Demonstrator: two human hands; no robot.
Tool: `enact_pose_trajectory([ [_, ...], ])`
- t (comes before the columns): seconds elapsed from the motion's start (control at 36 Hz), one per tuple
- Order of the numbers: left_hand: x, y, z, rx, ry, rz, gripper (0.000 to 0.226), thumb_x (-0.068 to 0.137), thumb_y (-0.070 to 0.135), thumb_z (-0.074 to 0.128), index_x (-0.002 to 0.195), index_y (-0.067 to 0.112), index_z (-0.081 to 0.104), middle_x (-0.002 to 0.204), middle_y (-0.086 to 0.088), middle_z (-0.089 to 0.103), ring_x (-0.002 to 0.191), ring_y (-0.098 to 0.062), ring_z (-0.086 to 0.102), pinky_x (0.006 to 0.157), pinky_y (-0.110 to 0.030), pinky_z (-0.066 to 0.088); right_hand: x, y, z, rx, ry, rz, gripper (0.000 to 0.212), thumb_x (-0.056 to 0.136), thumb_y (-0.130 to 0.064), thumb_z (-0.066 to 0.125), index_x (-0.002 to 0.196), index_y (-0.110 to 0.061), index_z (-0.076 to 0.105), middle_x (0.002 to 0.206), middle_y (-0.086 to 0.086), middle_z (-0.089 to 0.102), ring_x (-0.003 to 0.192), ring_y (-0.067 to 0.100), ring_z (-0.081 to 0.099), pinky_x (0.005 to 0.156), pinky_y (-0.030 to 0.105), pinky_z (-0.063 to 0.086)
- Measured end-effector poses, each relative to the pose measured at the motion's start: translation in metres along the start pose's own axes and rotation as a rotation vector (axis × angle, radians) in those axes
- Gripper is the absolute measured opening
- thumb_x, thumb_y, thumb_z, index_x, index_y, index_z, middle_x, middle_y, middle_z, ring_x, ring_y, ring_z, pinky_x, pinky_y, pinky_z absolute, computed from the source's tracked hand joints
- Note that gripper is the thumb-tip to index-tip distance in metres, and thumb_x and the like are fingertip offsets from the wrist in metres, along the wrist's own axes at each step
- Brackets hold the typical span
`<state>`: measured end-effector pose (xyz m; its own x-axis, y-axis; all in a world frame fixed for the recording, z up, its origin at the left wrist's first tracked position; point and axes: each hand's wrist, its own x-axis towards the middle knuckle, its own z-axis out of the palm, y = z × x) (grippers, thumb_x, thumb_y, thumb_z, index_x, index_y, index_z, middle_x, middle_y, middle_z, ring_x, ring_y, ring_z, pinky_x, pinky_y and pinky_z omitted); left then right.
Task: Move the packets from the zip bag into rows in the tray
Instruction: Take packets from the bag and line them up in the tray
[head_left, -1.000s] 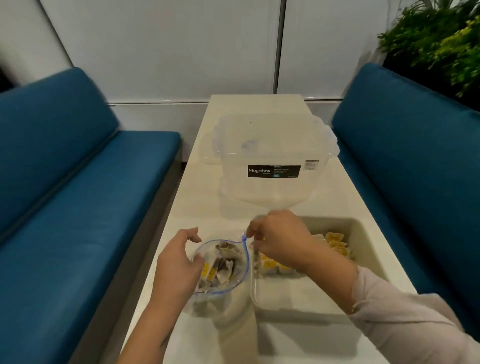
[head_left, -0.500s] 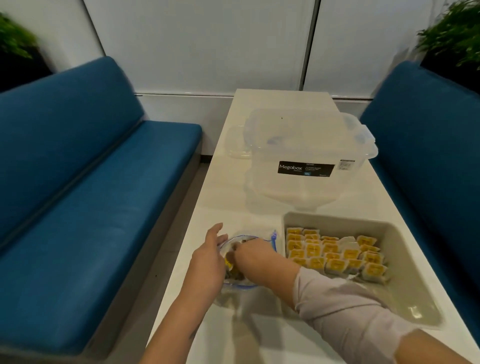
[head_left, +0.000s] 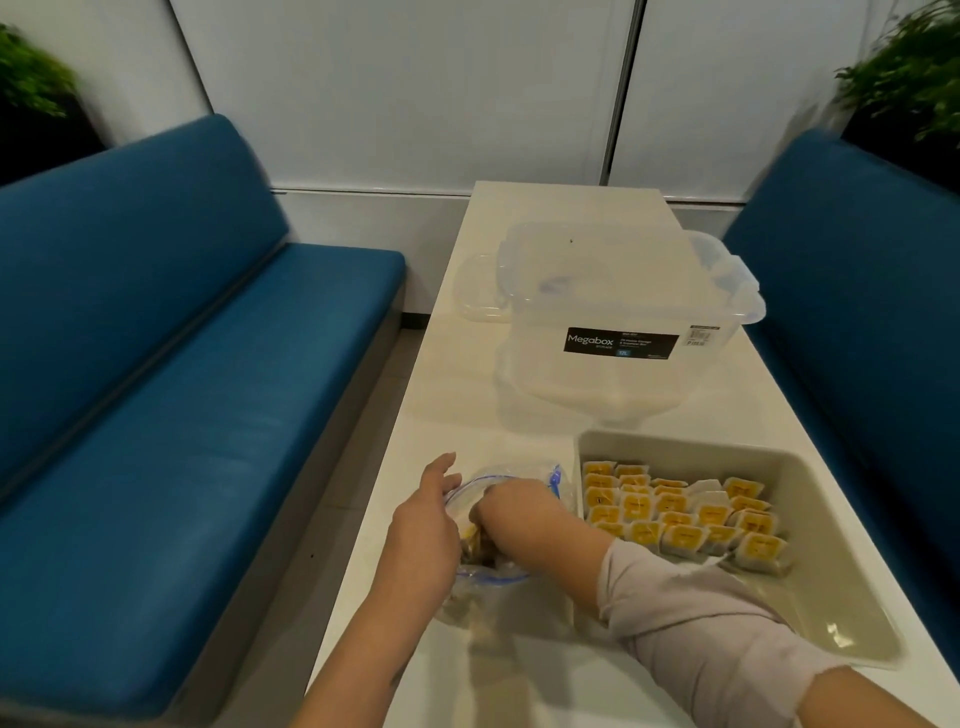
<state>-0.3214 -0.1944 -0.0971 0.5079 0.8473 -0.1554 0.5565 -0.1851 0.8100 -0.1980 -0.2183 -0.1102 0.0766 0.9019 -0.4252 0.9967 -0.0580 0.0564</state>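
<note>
I count one tray (head_left: 831, 525), one zip bag (head_left: 519, 480), one clear box (head_left: 613, 312), two blue benches (head_left: 182, 389), two plants (head_left: 909, 67) and two hands (head_left: 426, 535); tray packets (head_left: 680, 538) number roughly two dozen, overlap preventing an exact tally.

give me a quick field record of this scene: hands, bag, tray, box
left hand: holds the bag rim open
right hand: reaching into the bag, fingers hidden
bag: on the table, left of the tray, some packets inside
tray: yellow packets in rows at its far end, near end bare
box: clear, behind the tray
</note>
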Motion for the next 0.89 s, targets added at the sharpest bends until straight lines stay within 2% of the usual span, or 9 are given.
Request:
enact_pose_trajectory([
  [0.28, 0.000, 0.003, 0.000, 0.016, 0.021, -0.004, 0.071, 0.084, -0.014, 0.033, 0.140, 0.030, 0.035, 0.133, 0.006, 0.054, 0.099, -0.008, 0.052, 0.081, -0.018, 0.039, -0.032, 0.011, -0.015, 0.339, 0.166, 0.039, 0.017, 0.093, -0.022, 0.050, 0.086, -0.014, 0.063, 0.078, 0.006, 0.055, 0.076, 0.025, 0.049, 0.065, 0.030, 0.035],
  [0.36, 0.000, 0.004, 0.000, 0.021, 0.020, 0.004, 0.072, 0.082, -0.015, 0.035, 0.140, 0.029, 0.036, 0.134, 0.006, 0.053, 0.098, -0.008, 0.052, 0.077, -0.015, 0.038, -0.042, 0.017, -0.019, 0.490, 0.205, 0.073, 0.025, 0.092, -0.028, 0.051, 0.100, -0.015, 0.071, 0.091, 0.008, 0.069, 0.086, 0.025, 0.059, 0.074, 0.033, 0.048],
  [0.44, 0.000, 0.002, -0.001, 0.008, 0.020, 0.022, 0.067, 0.086, -0.012, 0.038, 0.138, 0.029, 0.038, 0.133, 0.008, 0.053, 0.089, 0.000, 0.053, 0.062, -0.003, 0.039, -0.055, 0.024, -0.023, 0.659, 0.259, 0.092, 0.025, 0.092, -0.029, 0.055, 0.108, -0.018, 0.071, 0.100, 0.004, 0.071, 0.091, 0.019, 0.062, 0.074, 0.028, 0.046],
  [0.5, -0.001, 0.003, -0.002, 0.001, 0.032, 0.061, 0.057, 0.090, -0.005, 0.044, 0.137, 0.029, 0.040, 0.134, 0.009, 0.053, 0.098, 0.002, 0.054, 0.073, -0.002, 0.038, -0.061, 0.026, -0.025, 0.772, 0.313, 0.119, 0.022, 0.090, -0.030, 0.059, 0.104, -0.019, 0.072, 0.095, 0.002, 0.071, 0.085, 0.017, 0.063, 0.069, 0.025, 0.045],
  [0.58, -0.003, 0.008, -0.003, 0.006, 0.108, 0.122, 0.050, 0.090, 0.006, 0.055, 0.135, 0.026, 0.044, 0.135, 0.011, 0.052, 0.123, -0.005, 0.048, 0.094, -0.015, 0.035, -0.066, 0.028, -0.030, 0.915, 0.411, 0.161, 0.018, 0.089, -0.032, 0.062, 0.099, -0.022, 0.072, 0.086, -0.001, 0.070, 0.078, 0.014, 0.062, 0.068, 0.025, 0.046],
  [0.67, -0.008, 0.021, -0.007, -0.034, 0.261, 0.179, 0.044, 0.090, 0.009, 0.058, 0.130, 0.024, 0.049, 0.123, 0.017, 0.051, 0.119, -0.003, 0.047, 0.096, -0.018, 0.037, -0.068, 0.028, -0.036, 1.068, 0.528, 0.199, 0.012, 0.088, -0.030, 0.063, 0.089, -0.021, 0.071, 0.070, -0.002, 0.064, 0.062, 0.009, 0.054, 0.062, 0.025, 0.043],
  [0.75, -0.015, 0.038, -0.010, -0.161, 0.353, 0.199, 0.030, 0.091, 0.010, 0.055, 0.117, 0.024, 0.056, 0.109, 0.019, 0.055, 0.105, 0.001, 0.054, 0.087, -0.012, 0.041, -0.069, 0.026, -0.041, 1.181, 0.671, 0.232, 0.010, 0.087, -0.028, 0.065, 0.079, -0.024, 0.069, 0.074, -0.004, 0.068, 0.067, 0.008, 0.057, 0.068, 0.027, 0.045],
  [0.83, -0.018, 0.049, -0.008, -0.234, 0.263, 0.166, 0.019, 0.094, 0.018, 0.052, 0.106, 0.031, 0.059, 0.097, 0.022, 0.060, 0.093, 0.002, 0.059, 0.072, -0.006, 0.042, -0.073, 0.019, -0.046, 1.210, 0.804, 0.283, 0.009, 0.086, -0.029, 0.066, 0.078, -0.028, 0.069, 0.074, -0.012, 0.067, 0.075, 0.003, 0.062, 0.071, 0.020, 0.047],
  [0.89, -0.019, 0.052, -0.003, -0.404, 0.096, 0.119, 0.017, 0.097, 0.028, 0.047, 0.103, 0.036, 0.062, 0.100, 0.019, 0.066, 0.096, -0.001, 0.063, 0.080, -0.018, 0.048, -0.075, 0.012, -0.047, 1.176, 0.865, 0.292, 0.008, 0.085, -0.031, 0.066, 0.078, -0.029, 0.071, 0.074, -0.014, 0.068, 0.076, 0.000, 0.063, 0.072, 0.019, 0.048],
])
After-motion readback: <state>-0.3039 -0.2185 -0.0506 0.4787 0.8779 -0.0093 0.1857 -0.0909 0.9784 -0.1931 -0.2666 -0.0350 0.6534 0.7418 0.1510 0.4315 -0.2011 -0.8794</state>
